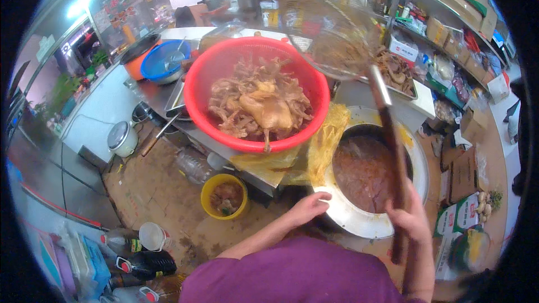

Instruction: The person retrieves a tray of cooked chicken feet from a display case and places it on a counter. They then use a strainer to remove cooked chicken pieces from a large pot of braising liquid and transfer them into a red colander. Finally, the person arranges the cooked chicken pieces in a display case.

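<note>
My right hand (410,214) grips the dark wooden handle (389,134) of a large wire-mesh skimmer, blurred as if moving. Its round mesh head (328,21) is raised above and beyond the pot. Below the handle, a wide-rimmed metal pot (362,227) holds brown, steaming broth (366,168). My left hand (309,209) is at the pot's near-left rim with nothing in it; whether it touches the rim I cannot tell. Left of the pot, a red plastic colander basket (200,126) is heaped with cooked poultry pieces (227,88), a whole plucked bird (267,105) on top.
Yellow-stained plastic sheeting (328,143) hangs between basket and pot. A tray of brown meat (396,71) stands behind the pot. On the floor is a yellow bucket of scraps (206,204). A wooden-handled tool (158,136) juts from the counter; bottles (151,265) stand at lower left.
</note>
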`<state>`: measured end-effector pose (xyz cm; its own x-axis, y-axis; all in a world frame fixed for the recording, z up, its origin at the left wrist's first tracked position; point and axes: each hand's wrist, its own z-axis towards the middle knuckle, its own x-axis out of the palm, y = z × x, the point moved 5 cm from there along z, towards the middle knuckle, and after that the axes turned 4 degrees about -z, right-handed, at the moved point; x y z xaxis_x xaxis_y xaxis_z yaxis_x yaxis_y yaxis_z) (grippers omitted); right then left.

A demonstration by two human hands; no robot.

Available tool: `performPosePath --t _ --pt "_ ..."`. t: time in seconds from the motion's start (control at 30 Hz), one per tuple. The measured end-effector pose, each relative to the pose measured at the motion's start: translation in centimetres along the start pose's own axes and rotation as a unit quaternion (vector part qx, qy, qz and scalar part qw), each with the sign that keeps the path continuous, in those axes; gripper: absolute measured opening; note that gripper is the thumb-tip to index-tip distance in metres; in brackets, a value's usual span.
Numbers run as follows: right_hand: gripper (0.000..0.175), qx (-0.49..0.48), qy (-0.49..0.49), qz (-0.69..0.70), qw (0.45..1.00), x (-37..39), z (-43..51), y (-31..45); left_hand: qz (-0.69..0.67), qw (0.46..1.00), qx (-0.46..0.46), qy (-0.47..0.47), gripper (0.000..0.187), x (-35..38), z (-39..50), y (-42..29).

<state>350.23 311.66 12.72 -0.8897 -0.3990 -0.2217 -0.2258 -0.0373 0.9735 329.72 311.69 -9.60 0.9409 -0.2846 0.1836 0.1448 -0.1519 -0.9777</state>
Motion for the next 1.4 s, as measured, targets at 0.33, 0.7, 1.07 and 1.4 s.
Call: performPosePath --t 0.33,0.7,1.07,1.4 --pt "0.082 -0.147 0.007 -0.296 0.944 13.5 10.6 -4.6 -0.258 0.953 -0.016 0.159 0.069 1.1 -3.0 -4.0" --pt "0.064 -0.146 0.082 -0.278 0.946 12.0 8.3 -9.1 -0.345 0.932 -0.04 0.101 0.058 1.1 -3.6 1.6" --pt "0.036 0.131 -0.24 -0.113 0.955 -19.1 -18.5 -23.1 -0.191 0.959 -0.2 0.06 0.048 16.9 -4.1 8.0" --pt "0.033 0.257 -0.32 -0.06 0.91 -32.4 -39.8 -36.2 0.012 0.98 -0.158 0.12 0.028 40.9 7.7 8.5"
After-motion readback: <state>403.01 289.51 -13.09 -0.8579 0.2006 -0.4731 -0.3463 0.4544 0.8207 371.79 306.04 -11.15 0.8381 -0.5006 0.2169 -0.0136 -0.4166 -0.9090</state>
